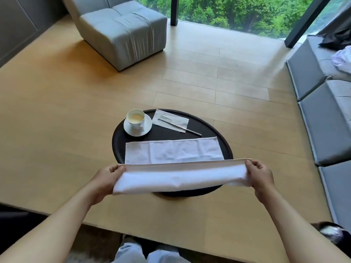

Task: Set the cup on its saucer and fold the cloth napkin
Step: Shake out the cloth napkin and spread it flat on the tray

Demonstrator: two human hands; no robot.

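A white cup with a pale drink stands upright on its white saucer at the far left of a round black table. The white cloth napkin lies across the table's near half. Its near edge is lifted off the table and stretched taut between my hands. My left hand pinches the left corner and my right hand pinches the right corner, so the raised part hangs over the table's front rim.
A small folded paper napkin with a fork on it lies at the back of the table. A grey armchair stands far left on the wooden floor, and grey cushions line the right side.
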